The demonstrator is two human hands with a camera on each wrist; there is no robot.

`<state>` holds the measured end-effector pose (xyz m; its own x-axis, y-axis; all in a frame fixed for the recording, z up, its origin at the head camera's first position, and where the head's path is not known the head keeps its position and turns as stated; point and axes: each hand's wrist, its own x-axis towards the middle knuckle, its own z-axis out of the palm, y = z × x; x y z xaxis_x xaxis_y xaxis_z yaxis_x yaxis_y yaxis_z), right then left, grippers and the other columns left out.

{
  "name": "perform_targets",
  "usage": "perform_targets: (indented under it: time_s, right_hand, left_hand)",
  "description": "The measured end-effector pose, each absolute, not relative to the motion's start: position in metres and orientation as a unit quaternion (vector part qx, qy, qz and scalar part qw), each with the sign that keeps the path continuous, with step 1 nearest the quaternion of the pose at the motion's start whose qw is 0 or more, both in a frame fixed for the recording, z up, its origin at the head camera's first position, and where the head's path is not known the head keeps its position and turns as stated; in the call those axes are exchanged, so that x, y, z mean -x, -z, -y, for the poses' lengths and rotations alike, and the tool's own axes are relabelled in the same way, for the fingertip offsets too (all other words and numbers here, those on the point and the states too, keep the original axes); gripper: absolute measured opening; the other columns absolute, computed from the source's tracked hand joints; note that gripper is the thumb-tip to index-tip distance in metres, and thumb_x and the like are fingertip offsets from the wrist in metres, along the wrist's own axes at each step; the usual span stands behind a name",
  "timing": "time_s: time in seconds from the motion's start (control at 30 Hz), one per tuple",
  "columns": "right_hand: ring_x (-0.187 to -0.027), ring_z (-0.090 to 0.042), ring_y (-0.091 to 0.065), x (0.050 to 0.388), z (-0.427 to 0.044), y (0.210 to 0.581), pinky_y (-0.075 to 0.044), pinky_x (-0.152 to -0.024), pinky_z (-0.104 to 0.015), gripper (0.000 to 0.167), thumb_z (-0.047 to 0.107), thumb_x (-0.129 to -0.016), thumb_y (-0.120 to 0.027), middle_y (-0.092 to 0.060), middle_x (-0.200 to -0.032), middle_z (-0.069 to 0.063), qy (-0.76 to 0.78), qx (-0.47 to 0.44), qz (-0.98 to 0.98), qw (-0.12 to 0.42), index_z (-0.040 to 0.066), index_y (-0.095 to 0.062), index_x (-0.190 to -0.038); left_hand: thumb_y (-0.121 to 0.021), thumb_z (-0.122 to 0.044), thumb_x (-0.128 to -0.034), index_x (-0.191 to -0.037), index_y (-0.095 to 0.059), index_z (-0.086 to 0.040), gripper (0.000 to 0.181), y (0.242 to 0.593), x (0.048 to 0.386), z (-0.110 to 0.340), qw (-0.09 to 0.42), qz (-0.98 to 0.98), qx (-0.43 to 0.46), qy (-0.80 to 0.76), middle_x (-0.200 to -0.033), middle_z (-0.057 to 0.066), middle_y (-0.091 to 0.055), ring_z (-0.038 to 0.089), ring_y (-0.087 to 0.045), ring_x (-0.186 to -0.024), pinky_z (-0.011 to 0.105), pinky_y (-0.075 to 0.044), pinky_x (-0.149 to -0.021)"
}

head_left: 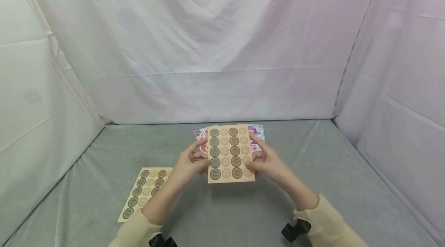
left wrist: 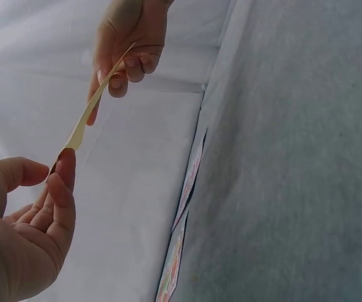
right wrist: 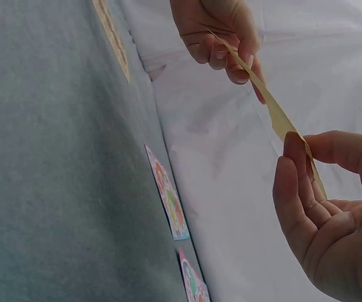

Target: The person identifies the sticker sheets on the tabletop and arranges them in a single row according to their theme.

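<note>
Gray tabletop [head_left: 229, 216] lies below both hands [head_left: 185, 165] [head_left: 272, 165], which pinch a sheet [head_left: 229, 156]; only the head view shows its circles [head_left: 235, 150].

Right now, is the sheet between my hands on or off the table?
Off the table. The left hand and right hand hold the sheet by its sides, and both wrist views show it raised in the air.

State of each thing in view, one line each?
Upper sticker sheet: held up off the table, printed side facing the head camera
Lower sticker sheet: lying flat, partly hidden by the left arm
Two colourful cards: lying on the table
Left hand: pinching sheet's left edge
Right hand: pinching sheet's right edge
</note>
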<state>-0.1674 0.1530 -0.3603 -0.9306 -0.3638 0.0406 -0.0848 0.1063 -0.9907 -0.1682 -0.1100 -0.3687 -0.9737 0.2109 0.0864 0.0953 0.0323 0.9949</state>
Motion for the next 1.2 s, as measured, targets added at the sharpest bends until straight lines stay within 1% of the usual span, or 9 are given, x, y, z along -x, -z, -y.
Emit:
perform_targets:
  time_s: [0.13, 0.2, 0.3, 0.5, 0.6, 0.7, 0.83, 1.03, 1.2]
  right_hand:
    - [-0.061, -0.025, -0.065, 0.165, -0.151, 0.363, -0.055, -0.057, -0.051, 0.088, -0.005, -0.083, -0.067, -0.06, -0.073, -0.012, 0.651, 0.157, -0.734, 0.109, 0.013, -0.018, -0.154]
    - [-0.06, -0.025, -0.064, 0.164, -0.15, 0.364, -0.053, -0.059, -0.056, 0.088, -0.004, -0.083, -0.067, -0.059, -0.072, -0.011, 0.653, 0.16, -0.733, 0.107, 0.014, -0.019, -0.154]
    - [-0.058, -0.023, -0.063, 0.162, -0.148, 0.365, -0.051, -0.059, -0.06, 0.087, -0.004, -0.083, -0.068, -0.058, -0.071, -0.01, 0.653, 0.165, -0.732, 0.104, 0.015, -0.02, -0.154]
    - [-0.053, -0.021, -0.06, 0.157, -0.144, 0.366, -0.051, -0.058, -0.059, 0.087, -0.004, -0.083, -0.067, -0.06, -0.071, -0.013, 0.642, 0.173, -0.74, 0.103, 0.015, -0.019, -0.154]
    - [-0.054, -0.023, -0.06, 0.155, -0.142, 0.366, -0.052, -0.059, -0.058, 0.088, -0.004, -0.083, -0.068, -0.061, -0.073, -0.014, 0.637, 0.167, -0.745, 0.104, 0.015, -0.02, -0.154]
    - [-0.054, -0.024, -0.06, 0.154, -0.14, 0.368, -0.051, -0.06, -0.059, 0.087, -0.004, -0.083, -0.067, -0.061, -0.073, -0.013, 0.637, 0.165, -0.746, 0.107, 0.014, -0.02, -0.154]
    - [-0.054, -0.023, -0.061, 0.152, -0.137, 0.37, -0.051, -0.06, -0.059, 0.085, -0.005, -0.083, -0.066, -0.06, -0.072, -0.012, 0.635, 0.169, -0.746, 0.11, 0.011, -0.021, -0.153]
    - [-0.054, -0.022, -0.062, 0.15, -0.133, 0.374, -0.053, -0.06, -0.056, 0.086, -0.006, -0.082, -0.066, -0.061, -0.072, -0.012, 0.638, 0.172, -0.741, 0.12, 0.01, -0.02, -0.153]
    - [-0.055, -0.024, -0.062, 0.148, -0.129, 0.378, -0.054, -0.059, -0.054, 0.086, -0.007, -0.081, -0.067, -0.061, -0.073, -0.013, 0.64, 0.173, -0.739, 0.122, 0.01, -0.021, -0.153]
  left_hand:
    - [-0.063, 0.009, -0.0826, -0.142, -0.042, -0.009, 0.065, 0.371, 0.167, 0.115, 0.05, -0.722, -0.107, -0.682, -0.077, 0.012, -0.065, 0.02, -0.058, -0.056, 0.03, -0.05, -0.05]
    - [-0.064, 0.008, -0.0827, -0.143, -0.041, -0.011, 0.067, 0.372, 0.166, 0.117, 0.054, -0.723, -0.108, -0.68, -0.077, 0.012, -0.064, 0.02, -0.057, -0.056, 0.03, -0.05, -0.05]
    - [-0.064, 0.007, -0.0831, -0.144, -0.04, -0.014, 0.069, 0.373, 0.163, 0.121, 0.054, -0.731, -0.107, -0.672, -0.077, 0.012, -0.064, 0.019, -0.056, -0.056, 0.032, -0.05, -0.05]
    - [-0.065, 0.004, -0.0835, -0.143, -0.04, -0.019, 0.069, 0.374, 0.16, 0.126, 0.053, -0.746, -0.099, -0.656, -0.079, 0.012, -0.067, 0.021, -0.057, -0.057, 0.031, -0.05, -0.051]
    - [-0.064, 0.004, -0.0835, -0.144, -0.039, -0.018, 0.069, 0.374, 0.158, 0.129, 0.057, -0.747, -0.1, -0.655, -0.079, 0.012, -0.066, 0.021, -0.057, -0.058, 0.031, -0.049, -0.051]
    - [-0.065, 0.004, -0.0839, -0.144, -0.038, -0.016, 0.069, 0.375, 0.156, 0.134, 0.064, -0.747, -0.108, -0.653, -0.079, 0.013, -0.066, 0.021, -0.056, -0.057, 0.033, -0.05, -0.051]
    - [-0.065, 0.003, -0.0846, -0.144, -0.037, -0.014, 0.068, 0.375, 0.154, 0.139, 0.07, -0.751, -0.121, -0.646, -0.078, 0.013, -0.066, 0.02, -0.055, -0.055, 0.035, -0.05, -0.051]
    - [-0.066, 0.002, -0.0847, -0.145, -0.036, -0.011, 0.068, 0.375, 0.149, 0.144, 0.071, -0.762, -0.116, -0.634, -0.078, 0.013, -0.066, 0.028, -0.056, -0.056, 0.034, -0.05, -0.051]
    - [-0.067, 0.002, -0.0827, -0.145, -0.036, -0.011, 0.071, 0.379, 0.147, 0.148, 0.072, -0.768, -0.098, -0.628, -0.078, 0.012, -0.067, 0.03, -0.057, -0.057, 0.032, -0.05, -0.051]
